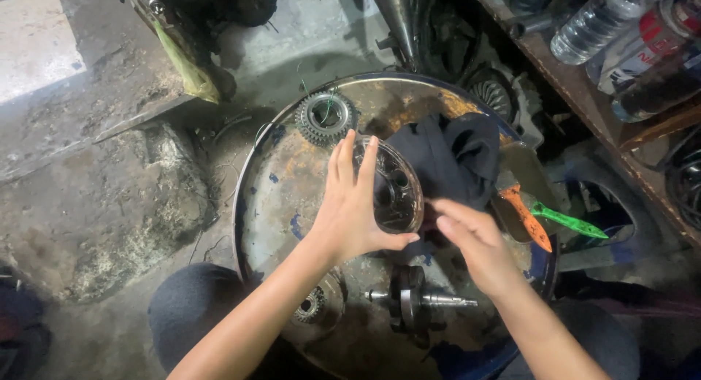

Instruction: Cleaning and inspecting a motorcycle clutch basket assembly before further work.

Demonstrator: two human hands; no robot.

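a: where's room on the drum top [281,197]?

b: left part is bare, from the gear [326,118] at the far edge down to the near-left. a hand could pass there.

a: middle?

b: blocked. left hand [352,205] holds a round metal cover [394,190] upright, w/ the black cloth [449,157] bunched just behind it. right hand [478,245] fills the gap on the right.

a: near side?

b: crankshaft [412,301] lies across it, small sprocket piece [312,305] to its left; narrow gap btw them.

a: right edge?

b: tight. orange tool [527,218] and green-handled tool [568,221] stick out, shelf w/ bottles [595,22] beyond.
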